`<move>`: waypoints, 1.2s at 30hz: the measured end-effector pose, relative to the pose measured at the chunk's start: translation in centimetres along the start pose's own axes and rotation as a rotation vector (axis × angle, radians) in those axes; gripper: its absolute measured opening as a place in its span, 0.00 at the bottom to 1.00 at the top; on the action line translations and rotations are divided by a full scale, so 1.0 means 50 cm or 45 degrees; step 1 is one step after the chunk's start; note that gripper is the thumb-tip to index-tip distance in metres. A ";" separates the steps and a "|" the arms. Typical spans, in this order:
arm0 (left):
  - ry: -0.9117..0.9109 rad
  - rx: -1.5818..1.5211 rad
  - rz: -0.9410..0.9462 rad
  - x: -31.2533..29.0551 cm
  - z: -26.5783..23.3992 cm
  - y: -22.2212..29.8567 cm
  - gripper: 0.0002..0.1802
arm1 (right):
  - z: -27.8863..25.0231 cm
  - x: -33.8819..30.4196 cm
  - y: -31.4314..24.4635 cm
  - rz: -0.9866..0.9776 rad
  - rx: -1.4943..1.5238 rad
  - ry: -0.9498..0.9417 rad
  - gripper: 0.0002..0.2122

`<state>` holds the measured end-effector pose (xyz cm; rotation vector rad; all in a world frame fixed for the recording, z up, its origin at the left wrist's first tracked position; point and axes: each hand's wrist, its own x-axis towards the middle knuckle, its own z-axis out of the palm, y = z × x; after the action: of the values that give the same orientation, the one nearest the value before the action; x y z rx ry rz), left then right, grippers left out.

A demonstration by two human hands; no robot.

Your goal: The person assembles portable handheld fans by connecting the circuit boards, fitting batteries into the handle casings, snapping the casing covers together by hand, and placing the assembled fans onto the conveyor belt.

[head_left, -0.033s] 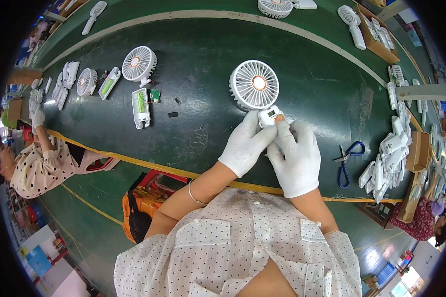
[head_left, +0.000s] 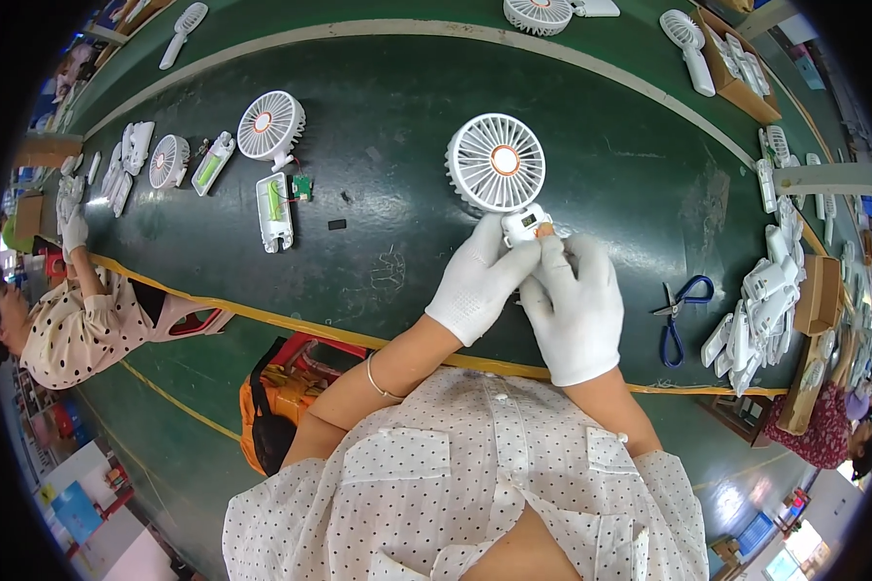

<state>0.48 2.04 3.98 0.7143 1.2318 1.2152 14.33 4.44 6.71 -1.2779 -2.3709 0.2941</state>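
Observation:
A white handheld fan point(head_left: 495, 163) with an orange ring at its hub lies face up on the green table, its head pointing away from me. Both my hands wear white gloves and close around its handle. My left hand point(head_left: 482, 281) grips the handle from the left, thumb toward the middle. My right hand point(head_left: 576, 305) holds it from the right; a bare fingertip shows at the small dark display window just below the fan head. The gloves hide most of the handle.
Blue-handled scissors point(head_left: 683, 315) lie to the right, beside a heap of white handle shells point(head_left: 761, 310). Left of me sit an opened handle with a battery point(head_left: 274, 211), a green circuit board point(head_left: 302, 188) and another fan point(head_left: 271, 128). A co-worker point(head_left: 77, 324) sits at the far left.
The fan and both my hands have shifted very slightly to the left and away from me. My grip looks the same.

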 end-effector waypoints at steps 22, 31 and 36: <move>-0.306 -0.229 0.130 0.001 -0.019 -0.012 0.20 | 0.000 -0.037 0.051 0.645 1.227 -0.760 0.13; -0.296 -0.135 -0.110 -0.021 0.008 0.042 0.18 | -0.023 -0.025 0.048 0.803 1.399 -0.879 0.12; -0.422 -0.485 -0.228 -0.011 -0.005 0.038 0.25 | -0.013 -0.025 0.077 0.870 1.849 -0.988 0.18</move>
<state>-0.27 1.98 5.84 0.4862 0.7448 1.0898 18.12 5.51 5.48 -1.0980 -1.1937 2.4402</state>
